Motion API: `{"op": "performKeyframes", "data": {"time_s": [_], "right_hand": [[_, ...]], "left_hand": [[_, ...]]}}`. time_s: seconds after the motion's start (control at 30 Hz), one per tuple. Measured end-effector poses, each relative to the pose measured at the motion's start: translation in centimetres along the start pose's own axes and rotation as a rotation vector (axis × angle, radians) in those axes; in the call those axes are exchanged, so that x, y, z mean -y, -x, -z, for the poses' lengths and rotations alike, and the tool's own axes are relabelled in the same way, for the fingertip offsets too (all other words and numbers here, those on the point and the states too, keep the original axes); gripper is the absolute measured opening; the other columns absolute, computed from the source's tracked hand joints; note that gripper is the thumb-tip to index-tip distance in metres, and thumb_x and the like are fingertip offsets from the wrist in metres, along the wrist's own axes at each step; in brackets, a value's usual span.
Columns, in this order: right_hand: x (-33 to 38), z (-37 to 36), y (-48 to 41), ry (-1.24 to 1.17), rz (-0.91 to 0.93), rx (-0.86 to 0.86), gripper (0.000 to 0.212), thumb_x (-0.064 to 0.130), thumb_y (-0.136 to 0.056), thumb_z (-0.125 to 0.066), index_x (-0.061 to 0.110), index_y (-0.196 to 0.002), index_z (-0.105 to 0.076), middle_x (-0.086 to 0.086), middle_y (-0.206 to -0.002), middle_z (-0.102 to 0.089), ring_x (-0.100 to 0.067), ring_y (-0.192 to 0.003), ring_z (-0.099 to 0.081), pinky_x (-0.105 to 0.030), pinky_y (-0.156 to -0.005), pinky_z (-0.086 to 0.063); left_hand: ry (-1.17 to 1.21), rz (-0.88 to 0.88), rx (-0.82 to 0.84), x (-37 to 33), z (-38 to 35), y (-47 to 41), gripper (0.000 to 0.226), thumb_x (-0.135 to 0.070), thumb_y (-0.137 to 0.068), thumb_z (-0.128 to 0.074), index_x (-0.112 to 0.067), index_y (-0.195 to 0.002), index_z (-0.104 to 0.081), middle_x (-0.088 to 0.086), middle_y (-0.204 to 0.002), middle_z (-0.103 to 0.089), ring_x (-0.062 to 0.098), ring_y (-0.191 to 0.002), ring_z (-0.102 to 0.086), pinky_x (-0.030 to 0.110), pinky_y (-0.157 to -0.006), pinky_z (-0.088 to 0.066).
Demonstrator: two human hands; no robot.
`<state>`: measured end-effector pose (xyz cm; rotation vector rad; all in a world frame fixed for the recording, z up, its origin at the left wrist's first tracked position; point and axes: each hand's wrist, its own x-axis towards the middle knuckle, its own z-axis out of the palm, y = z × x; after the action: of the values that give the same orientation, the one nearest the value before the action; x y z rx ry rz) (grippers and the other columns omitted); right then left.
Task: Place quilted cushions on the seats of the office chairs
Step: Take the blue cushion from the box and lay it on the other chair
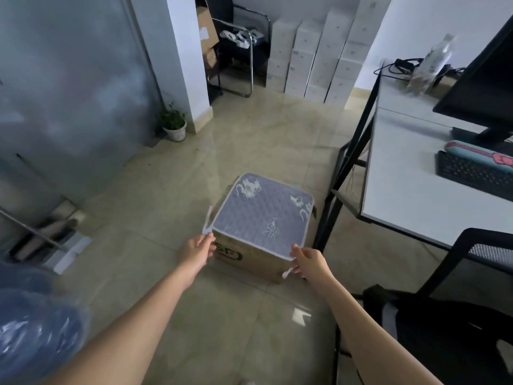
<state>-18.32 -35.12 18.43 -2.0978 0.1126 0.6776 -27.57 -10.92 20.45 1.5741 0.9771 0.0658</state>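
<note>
Quilted cushion (263, 215) atop the cardboard box (249, 262) looks light and floppy, left hand (197, 250) and right hand (309, 262) each pinching a near corner, the sensible hold.

Dim daylight; floor (301, 315) glare; edges blurred, wide-angle warp.

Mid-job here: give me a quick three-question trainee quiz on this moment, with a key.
1. True or false: the quilted cushion lies on a chair seat.
2. What is the cushion resting on?
3. Which corners do the left hand and right hand pinch? A) far B) near

Key: 1. False. 2. A cardboard box on the floor. 3. B, fingers at the near corners, by the white ties.
</note>
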Motion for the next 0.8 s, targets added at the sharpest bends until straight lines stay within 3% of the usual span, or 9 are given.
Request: {"op": "performKeyframes", "data": {"time_s": [0.13,0.23,0.33,0.4,0.53,0.67,0.8], "right_hand": [[0.0,-0.6,-3.5,0.035,-0.017,0.009,0.042,0.046,-0.090,-0.046,0.010,-0.078,-0.065,-0.009,-0.066,-0.067,-0.017,-0.060,-0.064,-0.032,-0.068,-0.047],[-0.2,-1.0,-6.0,0.006,-0.049,0.004,0.036,0.042,-0.091,-0.048,0.014,-0.077,-0.064,-0.006,-0.064,-0.066,-0.017,-0.055,-0.062,-0.032,-0.066,-0.048],[-0.4,-1.0,-8.6,-0.048,-0.116,-0.032,0.033,0.042,-0.092,-0.048,0.015,-0.079,-0.063,-0.002,-0.066,-0.065,-0.015,-0.053,-0.058,-0.025,-0.054,-0.043],[-0.5,-1.0,-10.6,-0.066,-0.151,-0.055,0.033,0.041,-0.092,-0.047,0.016,-0.079,-0.063,-0.002,-0.066,-0.065,-0.016,-0.058,-0.058,-0.025,-0.056,-0.043],[-0.7,-0.8,-14.5,-0.094,-0.205,-0.081,0.036,0.042,-0.093,-0.044,0.013,-0.082,-0.063,-0.002,-0.068,-0.066,-0.016,-0.061,-0.059,-0.026,-0.062,-0.045],[-1.0,-0.6,-17.9,-0.187,-0.292,-0.079,0.039,0.043,-0.094,-0.042,0.012,-0.080,-0.061,-0.005,-0.069,-0.065,-0.019,-0.062,-0.059,-0.027,-0.057,-0.045],[-1.7,-0.6,-20.6,-0.216,-0.330,-0.097,0.039,0.043,-0.095,-0.042,0.012,-0.081,-0.060,-0.005,-0.071,-0.065,-0.018,-0.063,-0.059,-0.028,-0.060,-0.048]], "left_hand": [[0.010,0.007,0.020,0.1,-1.3,-3.9,0.019,-0.022,-0.094,-0.048,-0.009,-0.094,-0.062,0.005,-0.074,-0.059,0.010,-0.061,-0.052,0.020,-0.053,-0.040],[-0.008,0.003,0.054,0.1,-2.4,-7.3,0.015,-0.018,-0.093,-0.049,-0.007,-0.094,-0.060,0.003,-0.071,-0.057,0.009,-0.062,-0.050,0.015,-0.052,-0.039],[-0.033,-0.003,0.095,0.1,-3.7,-11.0,0.017,-0.014,-0.092,-0.049,-0.011,-0.078,-0.057,0.003,-0.068,-0.054,0.011,-0.061,-0.048,0.019,-0.054,-0.038],[-0.029,-0.001,0.106,0.1,-4.7,-13.6,0.020,-0.011,-0.092,-0.049,-0.014,-0.073,-0.053,0.002,-0.068,-0.054,0.012,-0.061,-0.048,0.017,-0.052,-0.038],[-0.064,-0.015,0.102,0.7,-6.4,-18.7,0.011,-0.013,-0.092,-0.050,-0.007,-0.088,-0.058,0.005,-0.073,-0.056,0.019,-0.070,-0.051,0.024,-0.058,-0.037],[-0.087,0.009,0.102,1.6,-7.8,-23.2,0.021,-0.012,-0.091,-0.052,0.002,-0.104,-0.061,0.016,-0.091,-0.059,0.027,-0.087,-0.055,0.031,-0.074,-0.039],[-0.174,0.015,0.070,2.4,-9.2,-26.5,0.023,-0.013,-0.089,-0.053,0.001,-0.105,-0.064,0.028,-0.106,-0.065,0.042,-0.102,-0.060,0.042,-0.084,-0.048]]}}
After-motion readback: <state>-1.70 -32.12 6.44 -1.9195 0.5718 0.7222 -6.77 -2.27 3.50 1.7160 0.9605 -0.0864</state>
